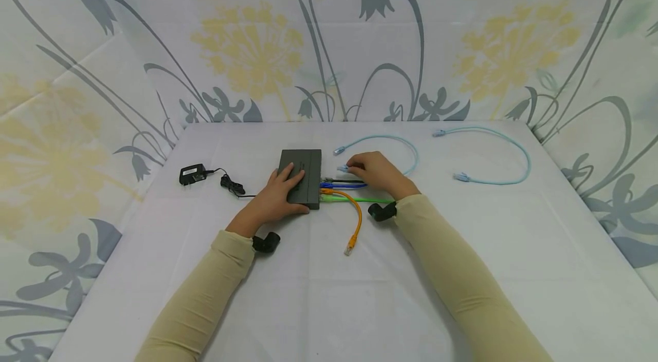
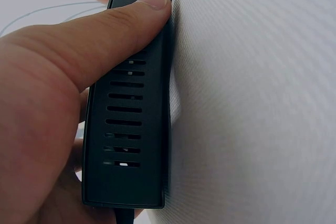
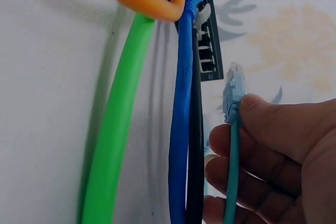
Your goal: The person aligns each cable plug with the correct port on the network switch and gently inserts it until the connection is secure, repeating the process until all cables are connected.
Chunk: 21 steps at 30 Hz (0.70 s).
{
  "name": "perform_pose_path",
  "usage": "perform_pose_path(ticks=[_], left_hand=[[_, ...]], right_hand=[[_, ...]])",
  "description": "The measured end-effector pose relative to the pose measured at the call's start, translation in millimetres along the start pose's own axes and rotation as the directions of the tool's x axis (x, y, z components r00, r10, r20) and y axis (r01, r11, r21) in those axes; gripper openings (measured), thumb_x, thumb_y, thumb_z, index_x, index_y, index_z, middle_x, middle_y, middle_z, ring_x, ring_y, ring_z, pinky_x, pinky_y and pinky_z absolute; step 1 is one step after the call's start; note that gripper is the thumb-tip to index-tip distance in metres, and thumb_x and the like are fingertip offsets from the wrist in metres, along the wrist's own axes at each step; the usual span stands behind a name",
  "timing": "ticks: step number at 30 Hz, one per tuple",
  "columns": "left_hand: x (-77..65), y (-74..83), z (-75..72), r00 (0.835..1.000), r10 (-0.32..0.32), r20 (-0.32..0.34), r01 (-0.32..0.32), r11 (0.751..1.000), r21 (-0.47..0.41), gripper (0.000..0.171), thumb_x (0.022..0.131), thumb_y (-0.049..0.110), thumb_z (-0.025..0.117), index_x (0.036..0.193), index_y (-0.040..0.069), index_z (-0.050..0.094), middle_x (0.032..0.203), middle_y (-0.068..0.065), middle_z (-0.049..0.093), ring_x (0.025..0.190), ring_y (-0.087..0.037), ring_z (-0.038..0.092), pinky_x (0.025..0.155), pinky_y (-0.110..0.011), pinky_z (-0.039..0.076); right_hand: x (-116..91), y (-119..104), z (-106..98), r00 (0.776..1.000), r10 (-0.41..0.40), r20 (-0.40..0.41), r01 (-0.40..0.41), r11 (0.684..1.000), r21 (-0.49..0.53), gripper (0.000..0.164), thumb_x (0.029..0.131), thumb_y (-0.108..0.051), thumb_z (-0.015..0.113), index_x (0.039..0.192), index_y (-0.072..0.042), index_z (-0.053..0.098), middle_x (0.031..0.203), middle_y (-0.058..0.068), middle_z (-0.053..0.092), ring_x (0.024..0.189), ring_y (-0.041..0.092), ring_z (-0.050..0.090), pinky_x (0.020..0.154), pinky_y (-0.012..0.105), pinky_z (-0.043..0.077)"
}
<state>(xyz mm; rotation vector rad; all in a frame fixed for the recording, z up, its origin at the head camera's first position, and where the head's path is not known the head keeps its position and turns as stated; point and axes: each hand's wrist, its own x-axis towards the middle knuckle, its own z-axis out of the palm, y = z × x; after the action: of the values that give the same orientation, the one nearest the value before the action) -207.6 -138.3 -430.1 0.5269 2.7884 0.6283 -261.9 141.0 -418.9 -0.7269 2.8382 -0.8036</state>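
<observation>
A dark grey network switch (image 1: pixel 311 179) lies flat on the table. My left hand (image 1: pixel 276 195) grips it, fingers spread over its top and thumb (image 2: pixel 123 22) against the vented near side. Black, blue (image 3: pixel 181 108), orange (image 1: pixel 356 224) and green (image 3: pixel 118 114) network cables are plugged in along its right side, where several ports (image 3: pixel 206 56) stand bare. Between thumb and index finger, my right hand (image 1: pixel 377 172) pinches the plug (image 3: pixel 234 95) of a light blue network cable (image 1: pixel 411 148), just right of the switch and apart from the ports.
A second light blue cable (image 1: pixel 524 156) lies curved at the right. On the left are a black power adapter (image 1: pixel 192 175) and its bundled cord (image 1: pixel 232 185), leading to the switch. The orange cable's loose plug (image 1: pixel 350 246) rests in front. A flowered cloth (image 1: pixel 329 36) hangs behind.
</observation>
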Motion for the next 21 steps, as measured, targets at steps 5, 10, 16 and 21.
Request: perform_pose_path(ticks=[5, 10, 16, 21], left_hand=[[0.2, -0.2, -0.4, 1.0, 0.003, 0.003, -0.003, 1.0, -0.002, 0.097, 0.081, 0.051, 0.074, 0.156, 0.02, 0.021, 0.164, -0.012, 0.001, 0.148, -0.048, -0.001, 0.111, -0.064, 0.027], [-0.1, 0.0, -0.6, 1.0, -0.001, 0.004, 0.002, 1.0, -0.013, 0.096, 0.081, 0.051, 0.074, 0.156, 0.021, 0.021, 0.165, -0.011, 0.001, 0.148, -0.048, -0.002, 0.111, -0.064, 0.026], [0.3, -0.4, -0.3, 1.0, -0.001, 0.0, 0.001, 1.0, -0.031, 0.096, 0.081, 0.052, 0.073, 0.156, 0.022, 0.022, 0.165, -0.01, 0.001, 0.148, -0.047, -0.003, 0.112, -0.063, 0.025], [-0.5, 0.6, -1.7, 1.0, -0.004, 0.008, 0.004, 1.0, -0.029, 0.096, 0.082, 0.052, 0.073, 0.156, 0.022, 0.021, 0.165, -0.01, 0.0, 0.148, -0.047, -0.004, 0.112, -0.063, 0.025]], right_hand=[[6.0, -5.1, 3.1, 1.0, 0.011, 0.015, -0.011, 1.0, 0.004, 0.029, 0.1, -0.025, 0.055, 0.12, -0.008, 0.067, 0.112, 0.008, 0.07, 0.097, 0.02, 0.063, 0.089, 0.04, 0.051], [11.5, -10.2, 6.4, 1.0, -0.015, 0.021, 0.015, 1.0, 0.0, 0.029, 0.1, -0.024, 0.055, 0.121, -0.007, 0.067, 0.113, 0.01, 0.07, 0.1, 0.022, 0.064, 0.089, 0.039, 0.052], [15.4, -13.6, 9.5, 0.999, -0.027, 0.03, 0.026, 1.0, 0.008, 0.03, 0.1, -0.024, 0.055, 0.122, -0.006, 0.066, 0.114, 0.01, 0.07, 0.103, 0.023, 0.065, 0.09, 0.04, 0.052], [19.0, -15.5, 9.4, 0.999, -0.026, 0.045, 0.025, 1.0, 0.018, 0.03, 0.101, -0.023, 0.054, 0.123, -0.006, 0.065, 0.115, 0.01, 0.069, 0.103, 0.023, 0.065, 0.09, 0.04, 0.052]])
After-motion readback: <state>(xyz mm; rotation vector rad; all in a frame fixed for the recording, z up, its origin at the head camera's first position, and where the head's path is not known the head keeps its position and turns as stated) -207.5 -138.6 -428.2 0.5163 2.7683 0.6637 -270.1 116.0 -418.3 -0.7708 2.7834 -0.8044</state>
